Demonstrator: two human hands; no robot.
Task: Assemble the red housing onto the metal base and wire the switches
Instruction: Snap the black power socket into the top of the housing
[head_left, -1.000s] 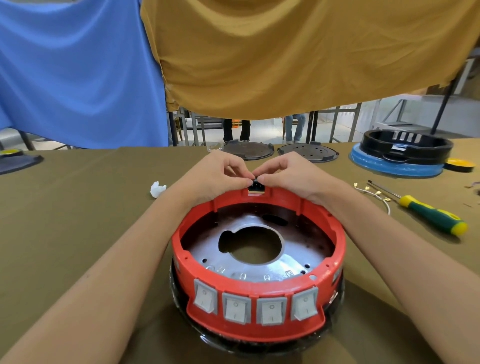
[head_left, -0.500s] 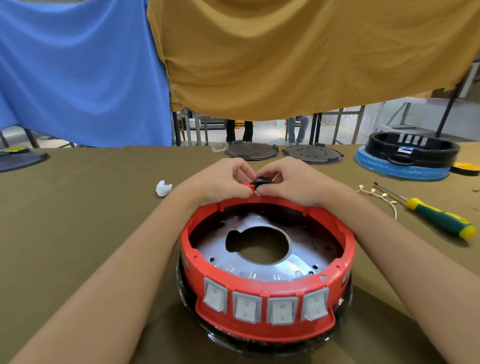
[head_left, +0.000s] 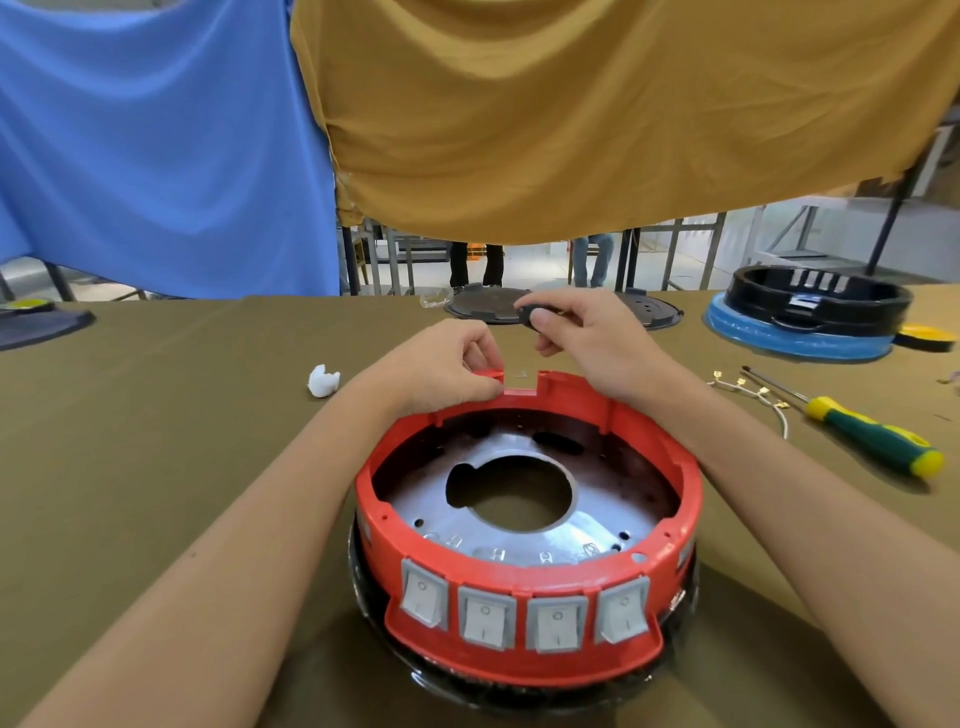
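Red housing (head_left: 524, 571) around metal base (head_left: 514, 514), right hand (head_left: 587, 332) pinching black part (head_left: 531, 315)

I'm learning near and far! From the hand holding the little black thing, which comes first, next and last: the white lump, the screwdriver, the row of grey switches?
Measured from the right hand, which holds the small black part:
1. White lump, on the cloth to the left.
2. Row of grey switches, on the red housing's front, toward the person.
3. Screwdriver, off to the right.

one head-worn wide-angle view – looking forward and down across the bench (head_left: 156, 415); close over the red housing (head_left: 524, 577); cloth hangs beyond
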